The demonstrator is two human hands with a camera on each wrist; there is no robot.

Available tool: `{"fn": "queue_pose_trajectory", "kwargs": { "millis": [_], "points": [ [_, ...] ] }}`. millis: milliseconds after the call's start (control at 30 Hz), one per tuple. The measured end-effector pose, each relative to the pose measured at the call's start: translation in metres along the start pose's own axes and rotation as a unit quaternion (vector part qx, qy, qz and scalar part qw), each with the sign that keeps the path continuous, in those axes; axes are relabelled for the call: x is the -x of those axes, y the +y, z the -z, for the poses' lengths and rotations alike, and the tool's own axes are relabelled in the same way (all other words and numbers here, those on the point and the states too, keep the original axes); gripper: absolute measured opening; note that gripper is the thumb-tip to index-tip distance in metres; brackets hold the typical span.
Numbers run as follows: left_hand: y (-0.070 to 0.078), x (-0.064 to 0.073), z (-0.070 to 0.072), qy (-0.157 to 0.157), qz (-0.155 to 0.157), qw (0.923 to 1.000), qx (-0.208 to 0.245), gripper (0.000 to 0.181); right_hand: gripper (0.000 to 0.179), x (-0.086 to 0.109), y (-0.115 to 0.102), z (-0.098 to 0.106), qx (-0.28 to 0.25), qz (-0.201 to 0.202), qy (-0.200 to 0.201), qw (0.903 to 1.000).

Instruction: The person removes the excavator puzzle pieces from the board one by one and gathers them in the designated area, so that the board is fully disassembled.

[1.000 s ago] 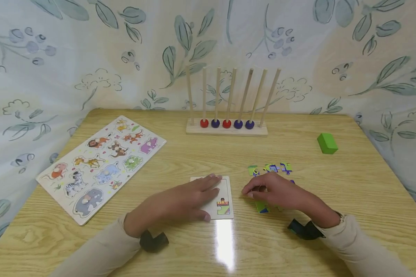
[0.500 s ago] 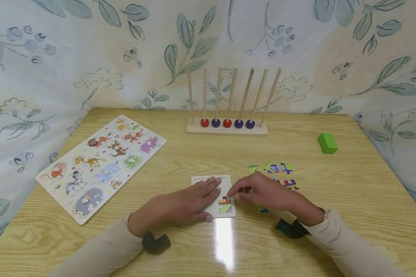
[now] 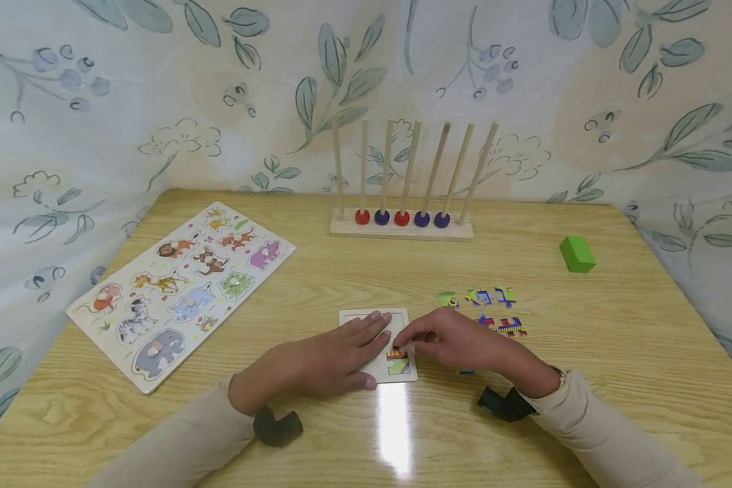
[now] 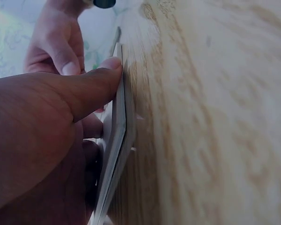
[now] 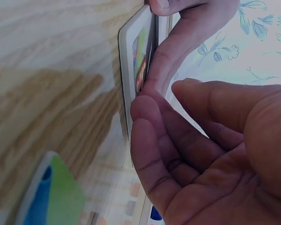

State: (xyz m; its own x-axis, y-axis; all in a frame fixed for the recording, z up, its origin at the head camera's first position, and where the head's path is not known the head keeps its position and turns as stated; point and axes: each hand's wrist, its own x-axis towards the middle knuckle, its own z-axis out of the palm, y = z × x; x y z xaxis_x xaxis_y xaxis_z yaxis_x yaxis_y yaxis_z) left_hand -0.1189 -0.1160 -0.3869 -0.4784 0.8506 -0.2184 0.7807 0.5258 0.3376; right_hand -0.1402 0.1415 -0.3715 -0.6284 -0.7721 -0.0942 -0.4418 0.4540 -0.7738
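My left hand [image 3: 329, 356] lies across a small light wooden puzzle tray [image 3: 413, 371], fingers extended over it. In the left wrist view its thumb [image 4: 96, 86] rests along the tray's edge. Within the tray's lower right corner lies a green, yellow and red jigsaw piece [image 3: 398, 367]. My right hand [image 3: 463, 342] has its loosely bent fingertips at the top of that piece, close to the left fingers. Nothing shows between thumb and fingers in the right wrist view, though some fingertips are hidden. Several loose jigsaw pieces [image 3: 512, 327] lie beyond and under the right hand.
An animal peg puzzle board [image 3: 189, 278] lies at the left. A wooden stand [image 3: 402, 232] with upright rods and red and blue beads stands at the back. A green block [image 3: 577, 254] sits at the far right. Patterned cloth [image 3: 238, 102] hangs behind the table.
My right hand has moved left from beside the loose pieces to the piece in the tray, uncovering more loose pieces. My left hand has stayed on the tray.
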Motion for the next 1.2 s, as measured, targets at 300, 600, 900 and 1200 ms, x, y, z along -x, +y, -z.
{"fn": "queue_pose_trajectory", "kwargs": {
  "millis": [300,600,900,1200],
  "points": [
    [0.001,-0.001,0.001,0.001,0.000,1.0000,-0.004,0.070,0.020,0.001,-0.001,0.000,-0.009,-0.002,0.006,0.9999],
    [0.000,-0.001,0.000,0.000,0.005,0.9999,0.011,0.072,0.023,-0.001,-0.003,0.001,-0.030,0.015,0.011,0.9994],
    [0.000,-0.001,0.001,0.002,0.000,0.9999,0.017,0.071,0.012,-0.006,-0.005,-0.005,-0.058,0.020,-0.001,0.9981],
    [0.000,-0.001,0.001,-0.001,0.004,0.9998,0.022,0.071,0.016,-0.007,-0.005,-0.009,-0.062,0.001,-0.025,0.9978]
  ]
}}
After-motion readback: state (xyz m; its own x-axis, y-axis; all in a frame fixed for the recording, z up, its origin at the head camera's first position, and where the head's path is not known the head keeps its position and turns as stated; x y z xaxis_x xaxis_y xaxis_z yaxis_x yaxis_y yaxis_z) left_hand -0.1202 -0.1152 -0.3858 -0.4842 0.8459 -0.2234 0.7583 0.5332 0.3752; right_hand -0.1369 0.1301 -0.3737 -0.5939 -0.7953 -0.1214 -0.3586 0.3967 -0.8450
